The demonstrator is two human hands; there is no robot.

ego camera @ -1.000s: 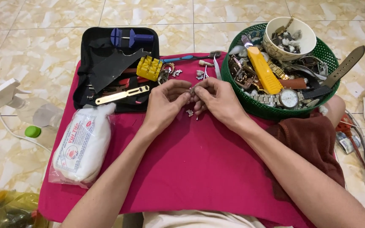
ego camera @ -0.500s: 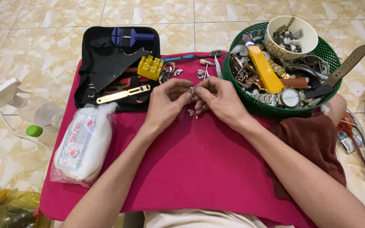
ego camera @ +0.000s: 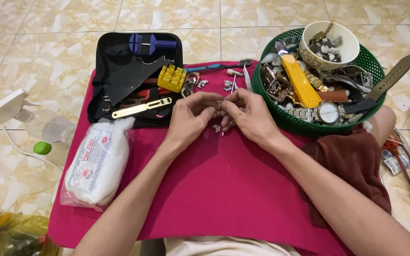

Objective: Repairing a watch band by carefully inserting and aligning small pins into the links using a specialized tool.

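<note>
We pinch a tiny metal watch part [ego camera: 218,104] between our left hand [ego camera: 190,119] and right hand [ego camera: 246,115], fingertips of both closed narrowly on it above the magenta cloth [ego camera: 224,189]. Another small piece [ego camera: 217,128] lies on the cloth just beneath; a slip of our grip could drop the part among such loose bits, we judge. Left sits a white bag [ego camera: 98,163]. Farther off, the black tool case [ego camera: 134,76] and the green basket [ego camera: 371,61] crammed with watches flank our hands.
</note>
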